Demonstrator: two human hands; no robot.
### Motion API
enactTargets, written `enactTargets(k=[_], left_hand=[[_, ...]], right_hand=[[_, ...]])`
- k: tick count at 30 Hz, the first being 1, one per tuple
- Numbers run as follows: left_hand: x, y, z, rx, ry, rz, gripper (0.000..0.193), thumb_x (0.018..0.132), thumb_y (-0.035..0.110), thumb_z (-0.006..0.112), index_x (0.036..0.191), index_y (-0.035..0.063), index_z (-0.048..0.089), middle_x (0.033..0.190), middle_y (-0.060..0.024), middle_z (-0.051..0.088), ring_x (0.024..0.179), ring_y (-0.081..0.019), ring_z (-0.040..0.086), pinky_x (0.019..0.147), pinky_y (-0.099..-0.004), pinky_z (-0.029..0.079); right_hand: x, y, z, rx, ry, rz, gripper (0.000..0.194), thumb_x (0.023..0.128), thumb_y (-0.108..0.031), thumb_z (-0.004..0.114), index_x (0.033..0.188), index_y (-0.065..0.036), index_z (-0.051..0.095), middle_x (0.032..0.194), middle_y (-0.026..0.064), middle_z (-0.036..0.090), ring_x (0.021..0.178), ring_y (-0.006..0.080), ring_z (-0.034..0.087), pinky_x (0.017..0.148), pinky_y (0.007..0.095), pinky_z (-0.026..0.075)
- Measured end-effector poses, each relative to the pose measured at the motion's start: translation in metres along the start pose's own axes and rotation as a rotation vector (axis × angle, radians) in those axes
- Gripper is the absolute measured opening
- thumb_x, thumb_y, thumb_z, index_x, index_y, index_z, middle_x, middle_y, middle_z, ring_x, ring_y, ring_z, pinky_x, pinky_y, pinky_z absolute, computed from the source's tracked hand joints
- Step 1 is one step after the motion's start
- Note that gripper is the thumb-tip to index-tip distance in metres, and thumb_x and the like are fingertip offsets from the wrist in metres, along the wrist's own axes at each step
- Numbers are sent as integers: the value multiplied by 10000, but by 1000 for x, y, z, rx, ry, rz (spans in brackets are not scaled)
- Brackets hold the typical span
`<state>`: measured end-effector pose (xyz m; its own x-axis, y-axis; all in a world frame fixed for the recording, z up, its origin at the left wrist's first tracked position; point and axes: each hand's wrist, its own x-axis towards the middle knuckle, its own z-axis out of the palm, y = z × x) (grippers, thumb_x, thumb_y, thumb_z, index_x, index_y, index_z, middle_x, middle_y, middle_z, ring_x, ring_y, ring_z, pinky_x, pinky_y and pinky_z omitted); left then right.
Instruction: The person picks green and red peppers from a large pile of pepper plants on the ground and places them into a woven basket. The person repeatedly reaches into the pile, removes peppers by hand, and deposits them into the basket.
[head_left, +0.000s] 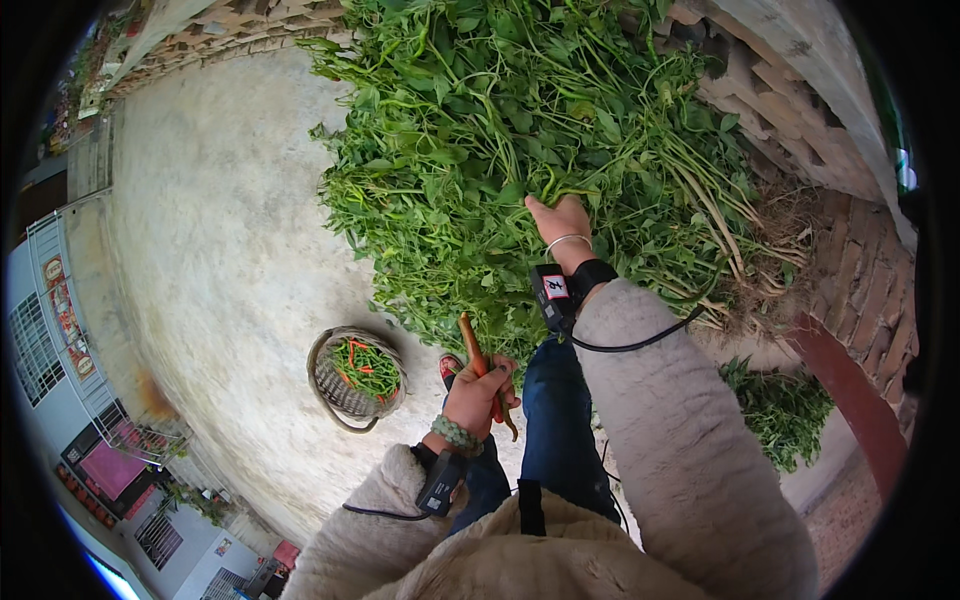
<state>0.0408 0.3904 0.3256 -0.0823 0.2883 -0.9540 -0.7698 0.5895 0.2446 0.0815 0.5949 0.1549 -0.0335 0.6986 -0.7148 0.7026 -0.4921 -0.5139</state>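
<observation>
My left hand (476, 397) is closed around several chili peppers (471, 341), orange-red and brownish, whose ends stick out on both sides of the fist. A large heap of uprooted pepper plants (450, 172) with green leaves and green chilies lies in front of me. At the heap's near middle my right hand (562, 217) reaches in among the leaves, next to a curved green chili (550, 180); its fingertips are partly hidden, so its grip cannot be told. A woven basket (319, 375) holding green and red chilies stands on the ground left of my left hand.
Pale concrete ground (225, 225) stretches to the left. Pale stems and roots (780, 247) point right, towards stacked bricks or tiles (862, 300). A smaller pile of leafy plants (780, 412) lies at the right, beside a dark red curved strip (847, 390). Cables hang from both wrist devices.
</observation>
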Motion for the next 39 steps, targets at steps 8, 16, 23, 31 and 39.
enactTargets(k=[8,16,23,31,39], left_hand=[[0,17,-3,-30,44,155,55,844,75,537,860,23,538,618,-21,502,493,-107,502,460,-261,483],[25,17,52,110,-53,194,137,844,108,551,933,7,579,613,-34,548,432,-95,510,368,-217,420],[71,25,121,286,-75,54,132,819,136,622,890,38,568,547,-4,520,376,-88,456,338,-228,388],[65,21,126,255,-281,211,205,786,102,659,950,37,554,579,21,513,382,-54,428,323,-188,334],[58,20,114,162,-443,300,351,749,37,677,1056,11,510,715,-1,555,506,-76,475,462,-206,396]], right_hand=[[-52,66,-20,389,101,-252,287,800,-150,502,1024,27,472,764,223,588,642,373,570,583,410,450],[-122,90,-113,571,-39,-256,379,892,10,424,1269,-11,390,1080,18,519,884,64,481,761,199,404],[-144,88,-126,489,-52,-367,373,882,-35,475,1250,-16,410,821,5,522,677,59,437,602,195,388],[-144,81,-131,28,-31,-516,382,819,-54,517,1195,-24,449,806,188,582,673,322,569,609,368,459],[-136,64,-136,-178,-8,-658,321,789,-72,523,1101,-10,480,870,223,579,764,392,559,656,445,455]])
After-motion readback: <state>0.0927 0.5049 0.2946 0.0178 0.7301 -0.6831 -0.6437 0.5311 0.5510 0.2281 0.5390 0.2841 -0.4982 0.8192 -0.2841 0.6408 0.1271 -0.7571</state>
